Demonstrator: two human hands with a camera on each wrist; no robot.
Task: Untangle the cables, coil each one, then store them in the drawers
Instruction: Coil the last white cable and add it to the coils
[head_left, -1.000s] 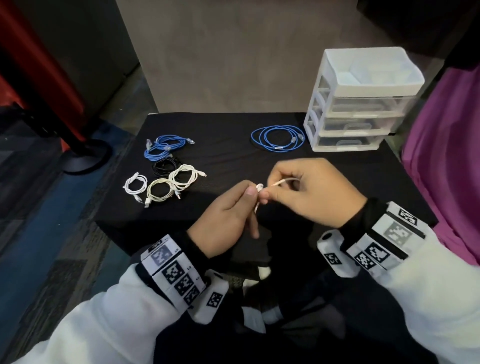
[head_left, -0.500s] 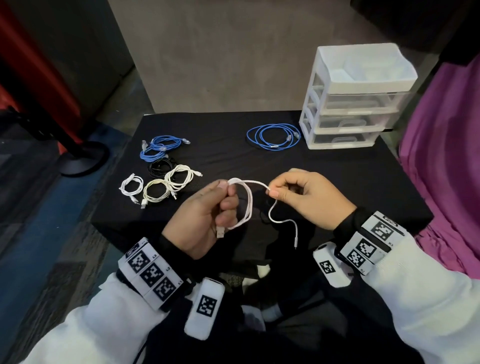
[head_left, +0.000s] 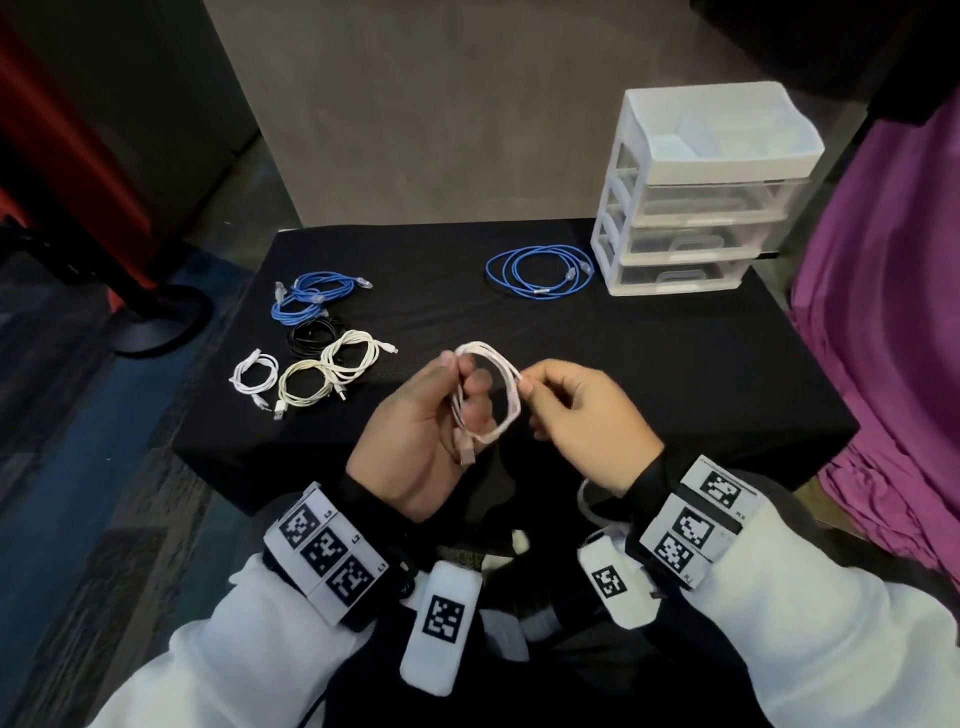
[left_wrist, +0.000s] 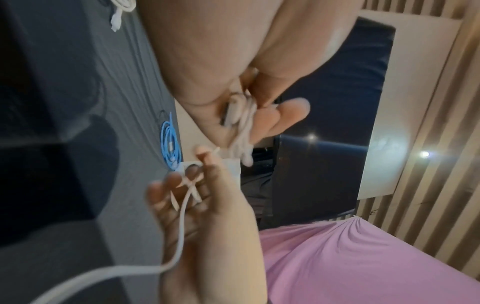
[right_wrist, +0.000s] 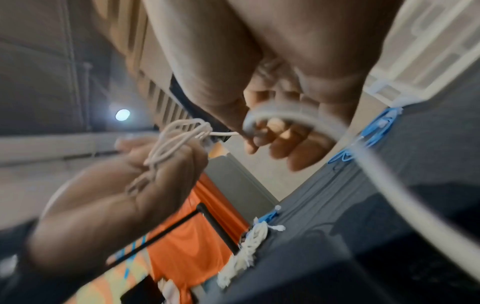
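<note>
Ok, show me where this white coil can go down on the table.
Bare black cloth lies right of the hands, between the blue coil and the near table edge. The left side is crowded with coiled cables. The drawer unit fills the far right corner.

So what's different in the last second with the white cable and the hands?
The left hand has gone from pinching one end of the white cable to holding several loops gathered in its fingers. The right hand has kept pinching and feeding it round, so the loose tail seen half a second ago is mostly wound in. The coiled cables on the table and the drawer unit stayed put.
</note>
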